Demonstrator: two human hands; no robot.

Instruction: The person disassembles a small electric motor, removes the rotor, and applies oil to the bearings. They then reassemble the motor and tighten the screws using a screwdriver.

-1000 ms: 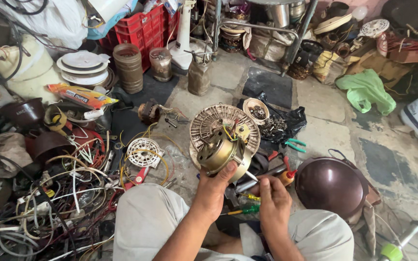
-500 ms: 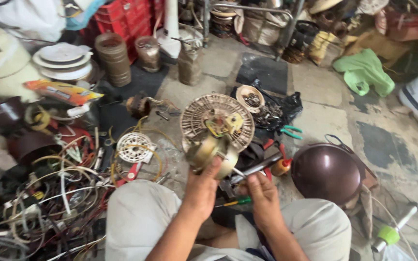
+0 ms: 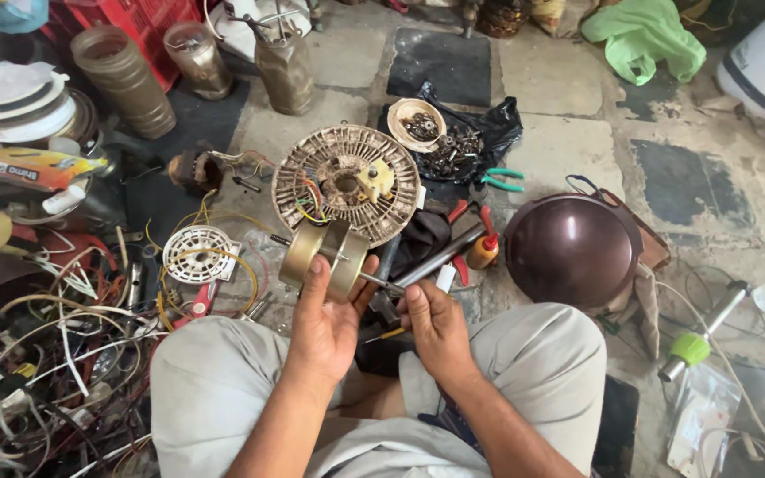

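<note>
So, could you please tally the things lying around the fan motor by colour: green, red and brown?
Green: 3 – cloth, pliers handles, grip on the metal tube
Red: 2 – crate, nozzle of the small bottle
Brown: 1 – domed cover
Total: 6

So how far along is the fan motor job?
Done: the brown dome cover lies off to the side. In hand: the left hand holds up the bare motor; the right hand is at its shaft. Left: the loose screws are unused.
</note>
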